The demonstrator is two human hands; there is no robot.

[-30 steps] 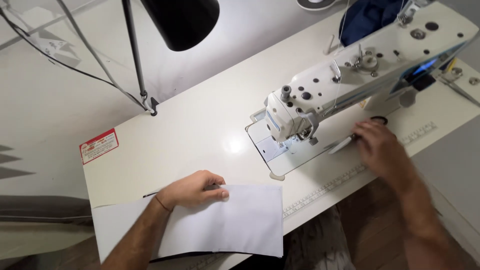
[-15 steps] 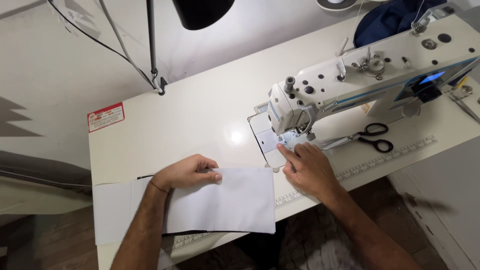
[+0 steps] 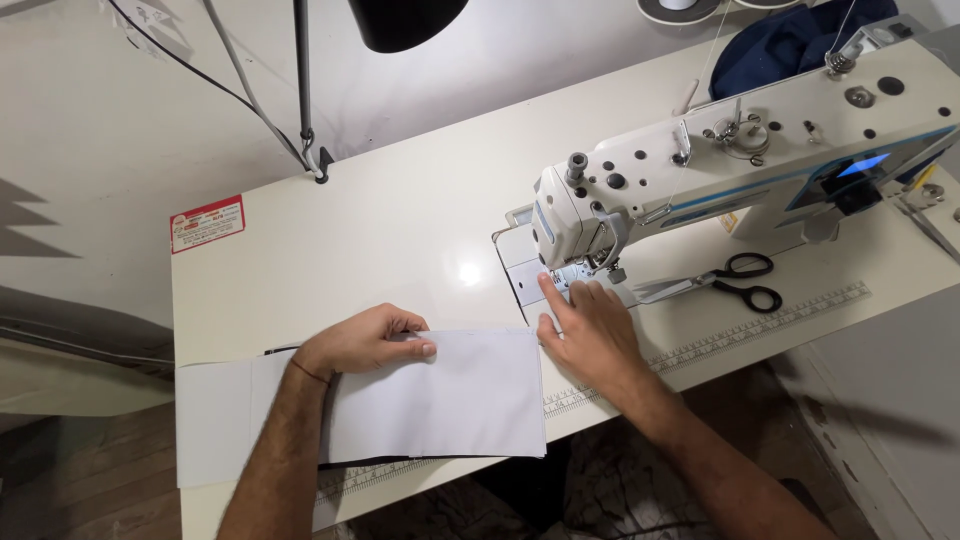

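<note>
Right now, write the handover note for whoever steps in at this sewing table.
Left hand: flat on the upper edge of the white fabric piece, pinning it to the table.
Right hand: empty, fingertips on the needle plate under the sewing machine head, beside the fabric's right edge.
Scissors: lying on the table right of the needle, untouched.
Done: fabric laid out near the front edge.
Left: fabric is not yet under the presser foot; no stitching visible.

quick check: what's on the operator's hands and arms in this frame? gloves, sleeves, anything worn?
No gloves and no sleeves in view: both forearms are bare to the frame edge. The left hand has a thin dark band at the wrist. The right hand shows nothing worn; no rings can be made out.
</note>
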